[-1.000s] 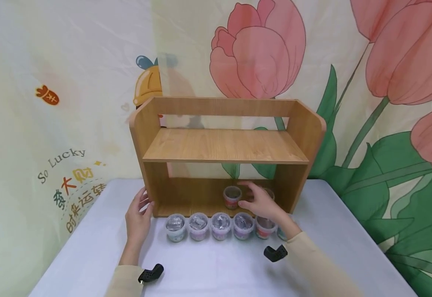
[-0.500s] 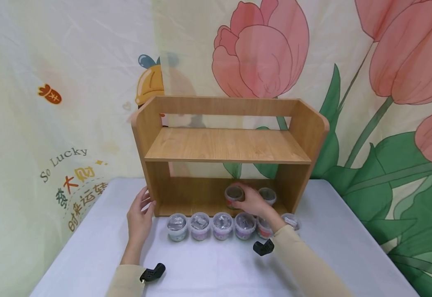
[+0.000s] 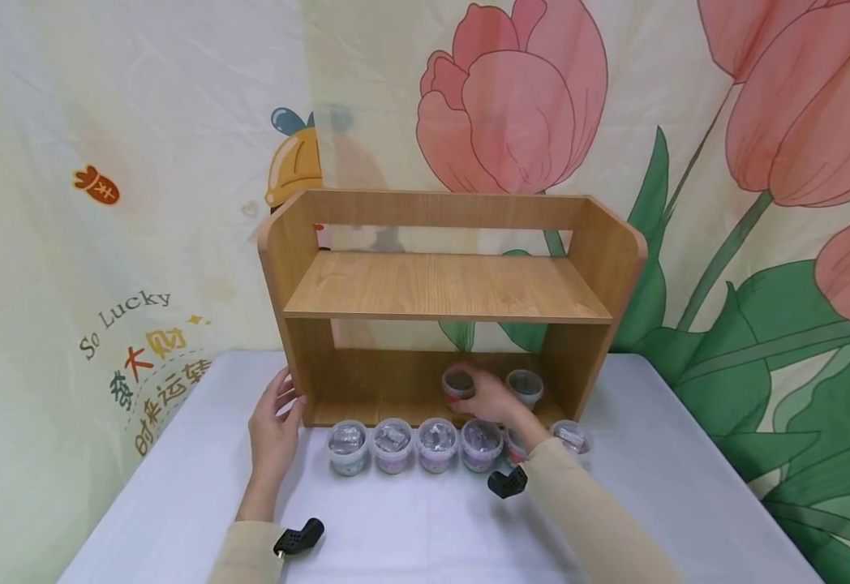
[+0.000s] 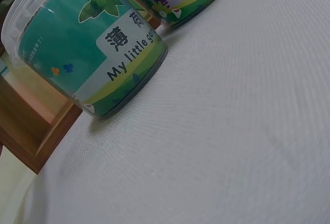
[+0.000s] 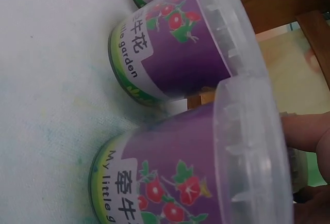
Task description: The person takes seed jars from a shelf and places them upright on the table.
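On the lower board of the wooden shelf [image 3: 447,315], my right hand [image 3: 489,396] grips a small plastic tub [image 3: 457,386] with a red label, fingers behind it and thumb in front. A second tub [image 3: 525,384] stands to the right on the same board. My left hand [image 3: 273,422] touches the shelf's left side panel near its front edge, fingers extended. The right wrist view shows part of the right hand [image 5: 312,141] behind purple-labelled tubs [image 5: 175,43]. No left fingers show clearly in the left wrist view, where a green-labelled tub [image 4: 93,43] stands close.
Several lidded tubs [image 3: 436,444] stand in a row on the white tablecloth [image 3: 410,527], just before the shelf. One tub [image 3: 571,436] at the row's right end is partly behind the right sleeve. A printed tulip curtain [image 3: 513,105] hangs behind.
My right hand has moved left and closed round the red-labelled tub, uncovering the second tub on the lower board. My left hand stays at the side panel.
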Tool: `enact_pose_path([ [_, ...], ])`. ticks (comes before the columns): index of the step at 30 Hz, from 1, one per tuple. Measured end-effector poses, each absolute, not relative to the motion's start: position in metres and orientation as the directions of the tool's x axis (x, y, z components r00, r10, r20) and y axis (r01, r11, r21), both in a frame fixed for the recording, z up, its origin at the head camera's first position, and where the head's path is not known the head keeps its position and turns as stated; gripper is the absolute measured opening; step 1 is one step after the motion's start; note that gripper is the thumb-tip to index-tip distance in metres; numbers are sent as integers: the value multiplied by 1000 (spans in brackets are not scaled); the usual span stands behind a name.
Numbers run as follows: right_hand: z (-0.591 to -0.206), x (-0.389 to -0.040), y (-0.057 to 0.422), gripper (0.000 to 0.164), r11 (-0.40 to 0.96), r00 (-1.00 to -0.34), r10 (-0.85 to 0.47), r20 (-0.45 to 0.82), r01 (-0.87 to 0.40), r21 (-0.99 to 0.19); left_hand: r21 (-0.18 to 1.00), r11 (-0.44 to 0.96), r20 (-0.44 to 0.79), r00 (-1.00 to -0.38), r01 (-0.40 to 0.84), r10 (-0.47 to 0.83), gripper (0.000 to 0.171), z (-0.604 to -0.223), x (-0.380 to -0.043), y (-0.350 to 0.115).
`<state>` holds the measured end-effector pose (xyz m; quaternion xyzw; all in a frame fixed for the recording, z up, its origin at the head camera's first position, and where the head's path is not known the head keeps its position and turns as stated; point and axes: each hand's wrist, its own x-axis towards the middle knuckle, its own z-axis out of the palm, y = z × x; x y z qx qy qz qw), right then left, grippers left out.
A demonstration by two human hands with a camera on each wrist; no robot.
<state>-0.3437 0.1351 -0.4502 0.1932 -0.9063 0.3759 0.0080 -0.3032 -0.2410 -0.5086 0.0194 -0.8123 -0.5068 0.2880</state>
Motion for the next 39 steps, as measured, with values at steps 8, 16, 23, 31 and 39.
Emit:
enact_pose_path([
  [8, -455, -347, 133, 56, 629, -942, -306, 139, -310, -713, 840, 480, 439, -838, 254, -324, 65, -508, -303, -241],
  [16, -459, -353, 132, 58, 663, -950, -281, 135, -294, -689, 842, 482, 433, -838, 243, -333, 65, -503, -301, -242],
  [23, -461, -353, 132, 61, 685, -955, -268, 125, -280, -672, 850, 469, 419, -847, 239, -327, 65, -506, -301, -241],
  [31, -459, -349, 130, 59, 688, -952, -266, 150, -297, -662, 850, 469, 420, -845, 239, -331, 64, -508, -303, -241],
  [39, -447, -340, 132, 59, 667, -932, -310, 187, -353, -656, 844, 475, 431, -841, 248, -328, 65, -505, -301, -241],
])
